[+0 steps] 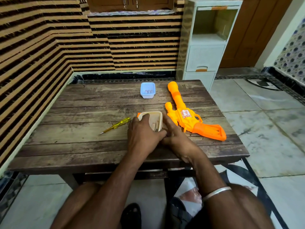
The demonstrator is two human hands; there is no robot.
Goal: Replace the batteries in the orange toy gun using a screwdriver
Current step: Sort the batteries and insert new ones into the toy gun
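The orange toy gun (pixel 188 115) lies flat on the right side of the wooden table (pixel 92 146), barrel pointing away. A yellow-handled screwdriver (pixel 116 125) lies to the left of my hands, tip toward me. Between them stands a small beige plastic container (pixel 156 119) with a few small items inside. My left hand (pixel 143 134) grips its near left side, fingers curled over the rim. My right hand (pixel 175 134) lies along its right side, fingers stretched forward against the wall. An orange piece (pixel 139 114) peeks out behind the container.
A small light-blue tub (pixel 148 90) holding a few small round items sits at the table's far middle. A white plastic drawer cabinet (pixel 206 43) stands beyond the far right corner. The striped wall runs close along the table's left and far sides.
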